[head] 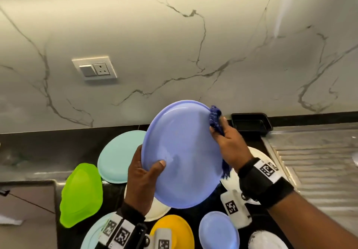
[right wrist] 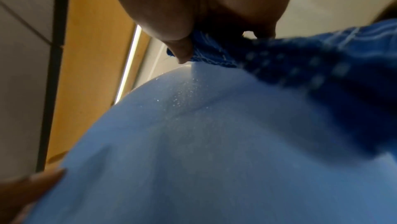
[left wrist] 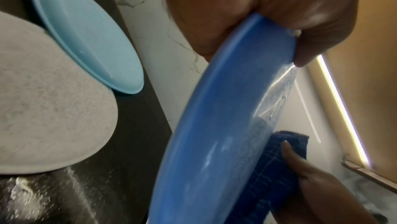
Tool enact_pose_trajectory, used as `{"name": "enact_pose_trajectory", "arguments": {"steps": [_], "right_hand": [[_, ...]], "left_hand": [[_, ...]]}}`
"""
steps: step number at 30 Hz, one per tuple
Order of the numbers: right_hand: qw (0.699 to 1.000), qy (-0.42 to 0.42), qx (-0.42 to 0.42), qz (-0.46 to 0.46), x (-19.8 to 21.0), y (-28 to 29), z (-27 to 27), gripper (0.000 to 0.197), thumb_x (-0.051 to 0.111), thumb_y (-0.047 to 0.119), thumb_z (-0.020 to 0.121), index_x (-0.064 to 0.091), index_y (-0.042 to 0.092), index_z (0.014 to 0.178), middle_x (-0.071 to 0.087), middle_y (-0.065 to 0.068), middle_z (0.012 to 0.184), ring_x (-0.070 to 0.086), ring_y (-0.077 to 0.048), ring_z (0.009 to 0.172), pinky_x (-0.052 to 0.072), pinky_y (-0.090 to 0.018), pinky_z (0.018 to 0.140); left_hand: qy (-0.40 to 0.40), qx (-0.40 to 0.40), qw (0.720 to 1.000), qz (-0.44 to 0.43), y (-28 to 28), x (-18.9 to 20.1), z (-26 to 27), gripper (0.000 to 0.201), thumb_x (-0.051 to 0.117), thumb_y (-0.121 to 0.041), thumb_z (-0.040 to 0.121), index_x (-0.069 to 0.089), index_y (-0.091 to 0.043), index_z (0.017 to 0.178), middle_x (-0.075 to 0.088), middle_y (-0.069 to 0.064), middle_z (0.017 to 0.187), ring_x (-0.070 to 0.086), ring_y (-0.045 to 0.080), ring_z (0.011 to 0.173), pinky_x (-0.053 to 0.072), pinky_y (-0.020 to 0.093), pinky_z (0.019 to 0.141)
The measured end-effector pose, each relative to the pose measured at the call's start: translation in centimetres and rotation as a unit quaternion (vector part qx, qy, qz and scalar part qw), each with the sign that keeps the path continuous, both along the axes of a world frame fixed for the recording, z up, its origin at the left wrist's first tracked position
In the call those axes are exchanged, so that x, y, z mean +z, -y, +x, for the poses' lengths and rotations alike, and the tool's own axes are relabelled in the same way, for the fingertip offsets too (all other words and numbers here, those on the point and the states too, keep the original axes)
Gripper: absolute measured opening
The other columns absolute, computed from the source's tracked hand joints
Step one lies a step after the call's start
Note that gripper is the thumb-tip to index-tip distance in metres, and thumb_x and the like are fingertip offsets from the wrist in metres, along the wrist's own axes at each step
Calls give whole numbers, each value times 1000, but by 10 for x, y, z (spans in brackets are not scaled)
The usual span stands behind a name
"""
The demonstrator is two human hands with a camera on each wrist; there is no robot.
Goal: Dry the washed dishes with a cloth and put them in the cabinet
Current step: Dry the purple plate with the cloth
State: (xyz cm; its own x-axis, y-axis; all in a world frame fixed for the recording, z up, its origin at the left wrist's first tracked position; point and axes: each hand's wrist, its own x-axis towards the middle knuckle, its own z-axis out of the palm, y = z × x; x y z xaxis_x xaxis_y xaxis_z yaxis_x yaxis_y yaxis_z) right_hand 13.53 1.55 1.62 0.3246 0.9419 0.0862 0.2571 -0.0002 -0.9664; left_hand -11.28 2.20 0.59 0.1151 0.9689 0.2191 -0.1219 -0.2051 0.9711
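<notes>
While our left hand [head: 143, 173] grips the near-left rim of the lavender-blue plate [head: 184, 151], thumb on its face, we hold it tilted above the dark counter [head: 38, 151]. Our right hand [head: 230, 144] clutches the dark blue cloth [head: 215, 117] and presses it against the plate's far-right edge; the right wrist view shows water droplets beside the cloth. Below lie a pale blue plate [head: 118, 155], a green dish [head: 81, 194], a yellow plate [head: 174, 227] and a small blue plate [head: 219, 229]. To the right are a black tray [head: 251, 122] and a steel drainboard [head: 319, 161].
</notes>
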Motion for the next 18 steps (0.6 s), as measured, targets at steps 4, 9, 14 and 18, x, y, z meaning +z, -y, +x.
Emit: {"name": "enact_pose_trajectory", "arguments": {"steps": [4, 9, 14, 18], "right_hand": [[993, 77, 34, 82, 24, -7, -19, 58, 49, 44, 93, 35, 43, 150, 40, 18, 151, 36, -4, 141, 24, -50, 120], [956, 224, 113, 152, 54, 4, -64, 59, 45, 24, 94, 28, 47, 146, 24, 20, 159, 14, -6, 151, 8, -58, 121], [876, 411, 170, 184, 56, 24, -91, 60, 32, 29, 99, 17, 40, 156, 12, 21, 164, -6, -7, 153, -6, -54, 121], [915, 345, 124, 168, 65, 16, -67, 57, 40, 26, 98, 27, 44, 150, 24, 27, 157, 12, 0, 150, -8, -49, 119]], "left_hand": [[-14, -3, 999, 32, 5, 12, -8, 56, 75, -46, 60, 64, -34, 114, 72, -15, 106, 68, 15, 100, 58, 24, 76], [-101, 0, 990, 95, 7, 20, -12, 41, 69, -49, 65, 62, -66, 102, 69, -29, 101, 66, -1, 96, 53, 18, 81], [-101, 21, 987, 123, 8, 20, -14, 49, 66, -47, 69, 57, -42, 117, 63, -40, 112, 60, -12, 104, 45, 6, 88], [-98, 11, 987, 124, 13, 25, -18, 35, 68, -49, 66, 66, -51, 101, 69, -25, 98, 66, 1, 91, 51, 13, 74]]}}
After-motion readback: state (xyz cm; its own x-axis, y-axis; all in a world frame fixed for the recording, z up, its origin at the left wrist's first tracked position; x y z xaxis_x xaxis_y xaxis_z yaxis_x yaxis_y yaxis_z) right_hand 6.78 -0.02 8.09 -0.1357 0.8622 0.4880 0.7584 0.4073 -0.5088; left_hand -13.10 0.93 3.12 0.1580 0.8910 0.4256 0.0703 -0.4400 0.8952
